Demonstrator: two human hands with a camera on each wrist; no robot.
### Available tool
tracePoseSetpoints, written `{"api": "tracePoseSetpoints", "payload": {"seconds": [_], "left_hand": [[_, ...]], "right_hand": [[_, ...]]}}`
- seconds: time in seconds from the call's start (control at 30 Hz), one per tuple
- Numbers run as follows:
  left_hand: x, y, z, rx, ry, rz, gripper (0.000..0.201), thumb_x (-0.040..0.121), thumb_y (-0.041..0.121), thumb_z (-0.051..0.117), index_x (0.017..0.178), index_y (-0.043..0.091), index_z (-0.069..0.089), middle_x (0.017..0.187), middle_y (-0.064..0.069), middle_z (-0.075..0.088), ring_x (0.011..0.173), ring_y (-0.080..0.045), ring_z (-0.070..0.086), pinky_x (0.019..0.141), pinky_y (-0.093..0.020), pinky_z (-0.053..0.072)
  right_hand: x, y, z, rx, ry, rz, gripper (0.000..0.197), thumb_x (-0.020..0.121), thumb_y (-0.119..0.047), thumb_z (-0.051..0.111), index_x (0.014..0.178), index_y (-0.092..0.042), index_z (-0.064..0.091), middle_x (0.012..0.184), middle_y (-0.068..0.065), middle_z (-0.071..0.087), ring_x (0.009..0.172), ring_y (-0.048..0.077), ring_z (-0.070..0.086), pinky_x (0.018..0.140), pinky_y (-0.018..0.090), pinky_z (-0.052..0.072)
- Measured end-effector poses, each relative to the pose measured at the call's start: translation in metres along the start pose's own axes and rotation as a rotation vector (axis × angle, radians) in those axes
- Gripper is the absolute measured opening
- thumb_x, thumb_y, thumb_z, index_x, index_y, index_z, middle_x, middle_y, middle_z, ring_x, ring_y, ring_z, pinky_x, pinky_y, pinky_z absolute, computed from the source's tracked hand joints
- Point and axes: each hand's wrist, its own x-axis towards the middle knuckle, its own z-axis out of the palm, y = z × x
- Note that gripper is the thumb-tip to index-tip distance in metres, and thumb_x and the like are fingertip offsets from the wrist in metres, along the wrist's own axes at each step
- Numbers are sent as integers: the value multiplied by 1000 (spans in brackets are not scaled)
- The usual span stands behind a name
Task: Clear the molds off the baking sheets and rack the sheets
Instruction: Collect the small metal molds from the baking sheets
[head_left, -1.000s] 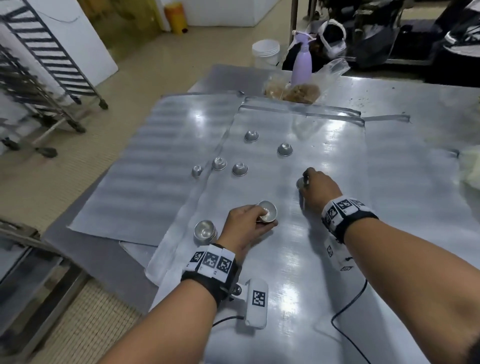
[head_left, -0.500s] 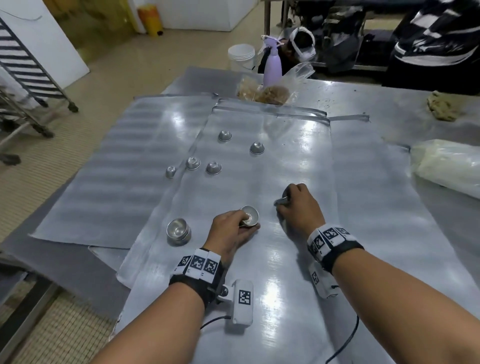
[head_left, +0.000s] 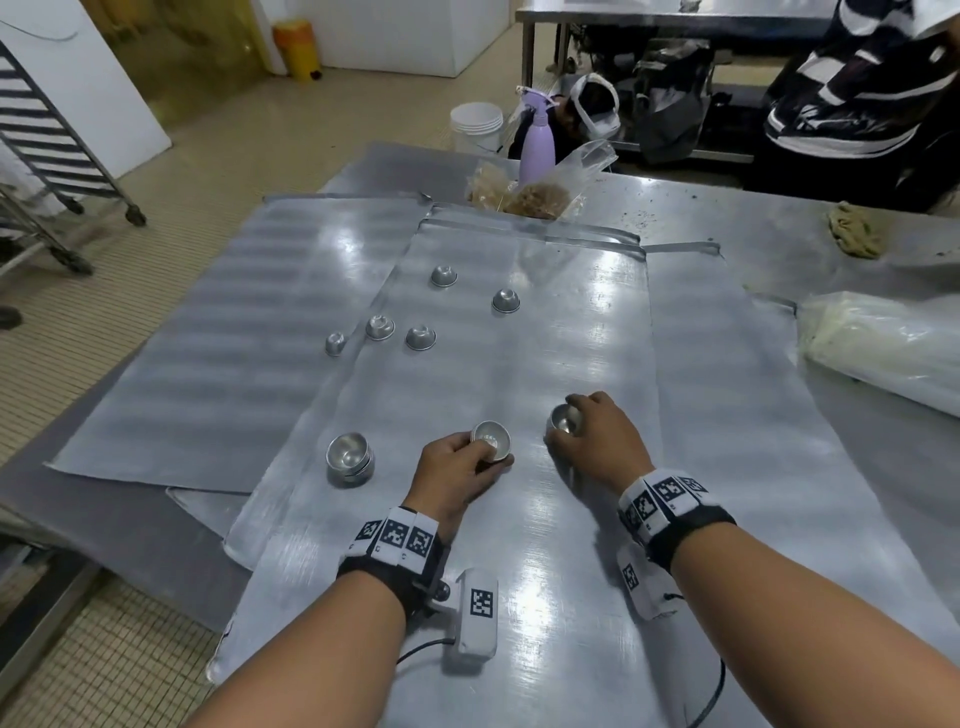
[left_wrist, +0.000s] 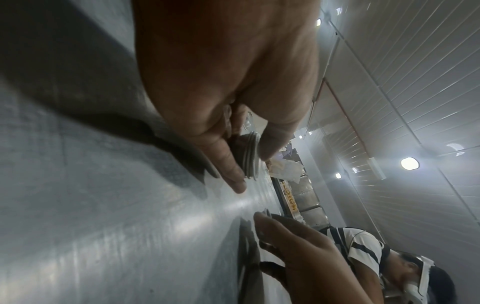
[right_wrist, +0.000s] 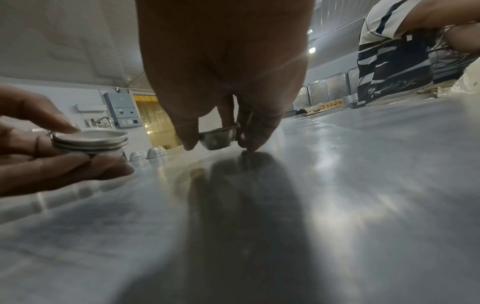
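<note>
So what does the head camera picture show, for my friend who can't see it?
Two hands each hold small metal molds over a shiny baking sheet: the left hand, the right hand. Five upside-down molds wait farther away.

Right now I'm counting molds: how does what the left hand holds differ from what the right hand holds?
The left hand grips a nested stack of molds, several rims showing; the right hand pinches a single mold. The stack is held clear of the baking sheet; the single mold hangs just above it. The stack's opening faces up toward the head camera; the single mold's faces sideways. Both are small shiny metal cups.
</note>
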Motion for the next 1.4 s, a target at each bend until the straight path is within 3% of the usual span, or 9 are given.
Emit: {"api": "tracePoseSetpoints", "payload": {"seconds": [0.07, 0.2, 0.43, 0.67, 0.83, 0.97, 1.1, 1.27, 1.4], "left_hand": [[1, 3, -1, -62, 19, -16, 31, 69, 13, 76, 92, -6, 69, 111, -32, 69, 107, -42, 70, 97, -45, 56], [2, 13, -2, -208, 48, -56, 23, 94, 15, 56, 102, -5, 63, 96, -25, 75, 89, -38, 74, 92, -44, 58], [-5, 44, -4, -330, 9, 31, 30, 99, 23, 48, 87, 0, 61, 71, -12, 66, 52, -15, 62, 54, -28, 57], [2, 83, -39, -175, -44, 133, 19, 95, 7, 54, 90, -4, 69, 80, -17, 68, 65, -18, 65, 74, -34, 59], [18, 122, -77, -162, -61, 181, 18, 95, 4, 54, 90, -4, 69, 83, -16, 73, 81, -28, 71, 84, -37, 61], [37, 147, -110, -221, -35, 164, 21, 96, 4, 57, 104, -15, 62, 93, -26, 74, 94, -41, 73, 84, -41, 62], [60, 157, -139, -205, 4, 95, 24, 96, 5, 58, 108, -16, 59, 97, -31, 70, 92, -44, 72, 72, -36, 64], [90, 148, -164, -104, -12, 2, 25, 97, 8, 58, 111, -11, 62, 100, -31, 73, 93, -41, 74, 93, -46, 58], [105, 141, -171, -100, -23, -29, 25, 96, 6, 57, 111, -13, 62, 105, -34, 70, 97, -43, 73, 97, -49, 55]], "right_hand": [[-3, -8, -3, 99, 47, -34, 55, 88, -42, 67, 135, -16, 56, 128, 6, 57, 112, 24, 58, 92, 32, 46], [-13, -39, -6, 319, 115, -192, 58, 83, -50, 73, 132, -23, 58, 121, -5, 66, 105, 12, 62, 90, 27, 48], [-18, -92, 3, 222, 52, -377, 57, 82, -48, 75, 133, -28, 57, 112, -5, 72, 80, 7, 61, 74, 24, 45], [1, -141, 5, 237, 62, -403, 60, 80, -53, 75, 132, -30, 58, 111, -8, 72, 77, 5, 58, 76, 26, 47], [30, -182, 11, 285, 74, -401, 73, 82, -73, 56, 141, -31, 51, 136, -9, 60, 121, 9, 56, 97, 33, 48], [75, -196, 14, 228, 176, -243, 45, 97, -48, 52, 133, -21, 60, 132, -2, 63, 115, 17, 60, 96, 38, 48], [123, -190, 33, -9, 36, -113, 47, 97, -40, 52, 138, -16, 55, 136, 8, 59, 119, 26, 58, 99, 42, 47], [153, -188, 61, -144, -167, -17, 60, 95, -42, 55, 150, -25, 38, 137, 17, 47, 119, 35, 55, 100, 40, 45], [161, -185, 80, -113, -126, 48, 45, 91, -36, 63, 133, -23, 52, 123, 12, 44, 103, 38, 61, 89, 36, 47]]}}
